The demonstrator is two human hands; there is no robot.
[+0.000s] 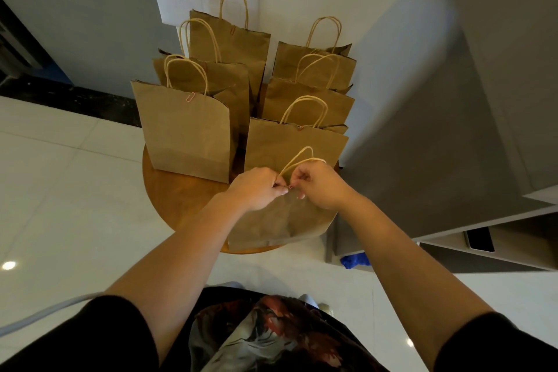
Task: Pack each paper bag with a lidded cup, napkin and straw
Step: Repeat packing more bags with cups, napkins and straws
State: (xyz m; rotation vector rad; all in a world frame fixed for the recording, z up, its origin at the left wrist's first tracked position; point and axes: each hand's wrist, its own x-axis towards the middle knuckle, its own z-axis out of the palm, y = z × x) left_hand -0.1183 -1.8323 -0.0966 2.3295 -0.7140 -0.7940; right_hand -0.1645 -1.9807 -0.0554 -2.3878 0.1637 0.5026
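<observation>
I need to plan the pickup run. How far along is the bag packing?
Six brown bags stand closed on the round wooden table; a pink clip shows on the front-left bag, so those look done. In hand: the left hand and right hand pinch the top of the nearest bag at a small clip. No loose cups, napkins or straws are visible. Contents are hidden.

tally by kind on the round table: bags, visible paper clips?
Paper bags: 7, counting the near bag held by the left hand and right hand
Paper clips visible: 4, e.g. the pink clip
Total: 11
</observation>
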